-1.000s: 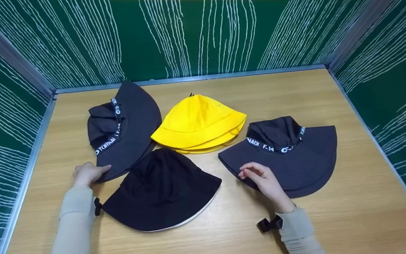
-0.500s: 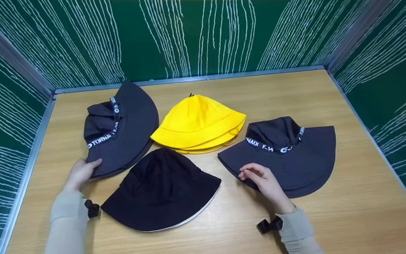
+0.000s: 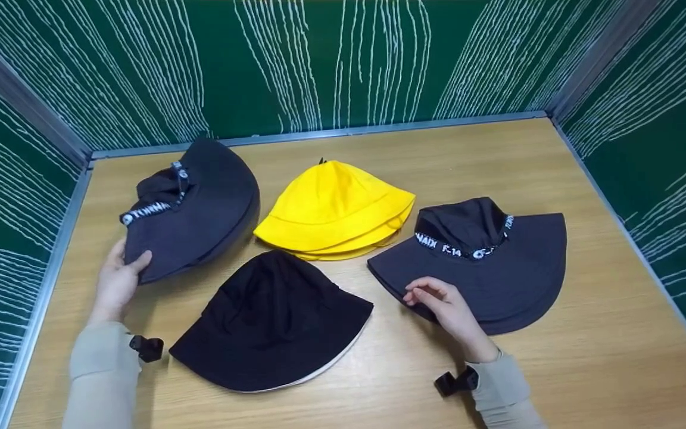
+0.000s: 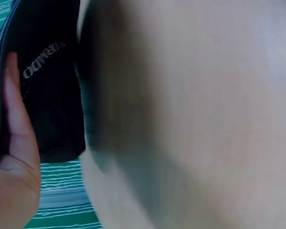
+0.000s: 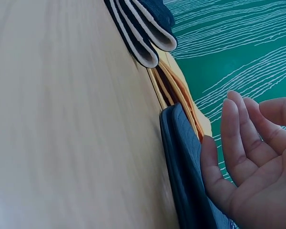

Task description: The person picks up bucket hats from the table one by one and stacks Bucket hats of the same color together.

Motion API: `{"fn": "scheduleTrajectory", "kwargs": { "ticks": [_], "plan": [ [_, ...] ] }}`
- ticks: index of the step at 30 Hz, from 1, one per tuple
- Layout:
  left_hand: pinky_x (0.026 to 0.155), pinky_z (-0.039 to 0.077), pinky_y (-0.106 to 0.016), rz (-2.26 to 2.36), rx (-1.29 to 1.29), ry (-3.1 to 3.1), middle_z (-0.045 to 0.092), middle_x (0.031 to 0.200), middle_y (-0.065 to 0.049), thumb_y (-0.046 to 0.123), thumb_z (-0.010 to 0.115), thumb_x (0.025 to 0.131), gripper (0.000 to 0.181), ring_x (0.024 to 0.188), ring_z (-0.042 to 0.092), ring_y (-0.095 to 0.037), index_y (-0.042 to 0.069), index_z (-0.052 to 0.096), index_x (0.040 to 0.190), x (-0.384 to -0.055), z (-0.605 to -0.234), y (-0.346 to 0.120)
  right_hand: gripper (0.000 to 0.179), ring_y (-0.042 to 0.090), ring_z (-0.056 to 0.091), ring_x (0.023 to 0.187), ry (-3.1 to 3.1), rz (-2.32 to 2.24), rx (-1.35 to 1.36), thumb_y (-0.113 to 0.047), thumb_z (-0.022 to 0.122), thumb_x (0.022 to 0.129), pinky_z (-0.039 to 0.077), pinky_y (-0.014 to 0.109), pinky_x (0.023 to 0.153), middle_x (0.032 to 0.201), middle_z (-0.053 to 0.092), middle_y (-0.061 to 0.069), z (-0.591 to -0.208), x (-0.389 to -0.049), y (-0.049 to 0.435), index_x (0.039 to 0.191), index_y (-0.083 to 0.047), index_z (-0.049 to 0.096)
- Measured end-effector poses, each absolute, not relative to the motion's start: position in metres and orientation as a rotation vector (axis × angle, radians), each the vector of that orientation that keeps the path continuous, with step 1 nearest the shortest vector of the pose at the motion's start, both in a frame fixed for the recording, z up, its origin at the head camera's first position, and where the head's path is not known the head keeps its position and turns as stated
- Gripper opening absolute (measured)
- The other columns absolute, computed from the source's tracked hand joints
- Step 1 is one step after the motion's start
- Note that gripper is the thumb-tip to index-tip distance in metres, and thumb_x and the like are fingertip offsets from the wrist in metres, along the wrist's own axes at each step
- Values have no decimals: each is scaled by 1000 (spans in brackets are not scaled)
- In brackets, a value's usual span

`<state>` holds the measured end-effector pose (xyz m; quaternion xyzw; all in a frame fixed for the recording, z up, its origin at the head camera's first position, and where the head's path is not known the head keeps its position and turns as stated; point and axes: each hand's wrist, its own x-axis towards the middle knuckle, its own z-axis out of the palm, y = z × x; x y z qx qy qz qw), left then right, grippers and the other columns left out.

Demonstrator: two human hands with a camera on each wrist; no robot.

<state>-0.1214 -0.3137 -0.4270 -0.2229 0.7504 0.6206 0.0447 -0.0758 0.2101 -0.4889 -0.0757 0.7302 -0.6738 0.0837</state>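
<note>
My left hand (image 3: 118,280) pinches the near edge of a dark wide-brimmed hat (image 3: 206,202) with a lettered band, thumb on top of the brim. That hat is tilted and looks raised off the table; in the left wrist view its folded brim lies against my fingers (image 4: 19,114). My right hand (image 3: 445,304) is held loosely curled at the brim of a second dark hat (image 3: 498,286) with a similar band, gripping nothing. Between the two lie folded yellow hats (image 3: 337,208), and nearer to me a black bucket hat (image 3: 277,328) with a white underside edge.
The wooden table (image 3: 390,381) is bordered by green panels (image 3: 373,65) with white streaks at the back and both sides. Metal strips (image 3: 319,136) run along their base. Small black clips hang at both wrists.
My left hand has moved left and away from me, lifting and tilting the dark hat's near side and drawing it off from the yellow and black hats. The right hand stays put.
</note>
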Motion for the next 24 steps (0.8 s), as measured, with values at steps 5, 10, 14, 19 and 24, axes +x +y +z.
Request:
{"fn": "scheduleTrajectory", "kwargs": {
  "ticks": [5, 10, 14, 19, 24],
  "plan": [
    [97, 38, -10, 2067, -647, 2279, 25, 155, -9, 19, 53, 96, 63, 129, 40, -6, 18, 21, 151, -121, -403, -307, 25, 6, 64, 77, 2152, -2033, -247, -2, 51, 95, 53, 18, 77, 81, 67, -6, -486, -76, 209, 101, 23, 53],
    [84, 46, -9, 2322, -534, 2147, 46, 142, -2, 16, 60, 92, 68, 106, 56, 3, 18, 26, 150, -113, -376, -294, 27, 6, 64, 78, 2135, -2030, -256, -2, 50, 95, 53, 18, 77, 82, 67, -7, -483, -77, 208, 102, 24, 52],
    [82, 51, -14, 2493, -334, 2080, 58, 121, 5, 12, 63, 89, 69, 98, 63, -2, 12, 28, 148, -104, -354, -276, 27, 6, 64, 79, 2100, -2054, -267, -1, 49, 95, 53, 19, 77, 82, 67, -7, -480, -80, 207, 103, 26, 50],
    [79, 54, -20, 2548, -73, 2108, 66, 114, 4, 7, 58, 92, 50, 96, 66, -9, 11, 42, 139, -90, -332, -247, 18, 10, 64, 79, 1957, -2189, -192, -2, 47, 96, 55, 25, 77, 85, 67, -2, -469, -88, 201, 103, 10, 58],
    [72, 56, -24, 2531, 182, 2073, 70, 105, 1, -3, 55, 92, 41, 87, 69, -11, 15, 53, 128, -76, -325, -221, 25, 17, 64, 94, 1508, -2425, -316, -15, 35, 103, 55, 37, 83, 107, 67, 3, -444, -104, 191, 124, -15, 49]
  ]
}}
